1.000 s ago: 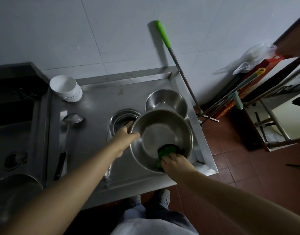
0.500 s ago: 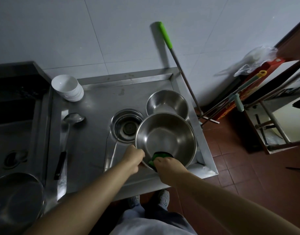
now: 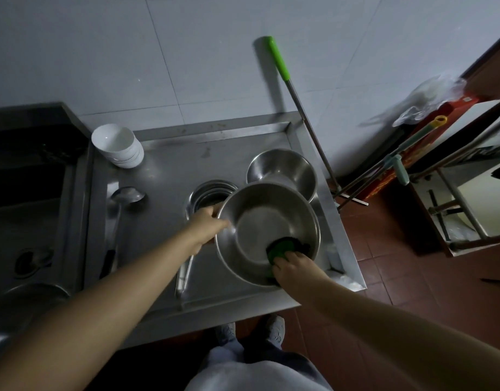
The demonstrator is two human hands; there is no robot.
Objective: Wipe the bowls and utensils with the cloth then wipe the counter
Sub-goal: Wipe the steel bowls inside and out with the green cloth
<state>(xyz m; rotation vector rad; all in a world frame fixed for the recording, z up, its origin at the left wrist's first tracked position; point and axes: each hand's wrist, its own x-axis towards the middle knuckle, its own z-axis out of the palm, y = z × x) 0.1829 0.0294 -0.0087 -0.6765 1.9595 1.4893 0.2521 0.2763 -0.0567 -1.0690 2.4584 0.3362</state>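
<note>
A large steel bowl (image 3: 260, 221) is held tilted above the steel counter (image 3: 164, 176). My left hand (image 3: 206, 221) grips its left rim. My right hand (image 3: 292, 265) presses a green cloth (image 3: 281, 246) against the inner wall at the bowl's near right side. A smaller steel bowl (image 3: 282, 170) stands just behind. A stack of white bowls (image 3: 117, 143) sits at the counter's back left. A steel ladle (image 3: 121, 204) lies along the left side, and another long utensil (image 3: 183, 277) lies under my left forearm.
A round drain hole (image 3: 206, 193) is set in the counter behind my left hand. A dark sink (image 3: 23, 176) lies to the left. A mop pole with a green grip (image 3: 288, 80) leans on the tiled wall. Metal frames and a stool (image 3: 454, 198) stand on the red floor.
My left hand moved from the bowl's near rim back up to its left rim. The bowl tilted back and the cloth slid right along the inner wall.
</note>
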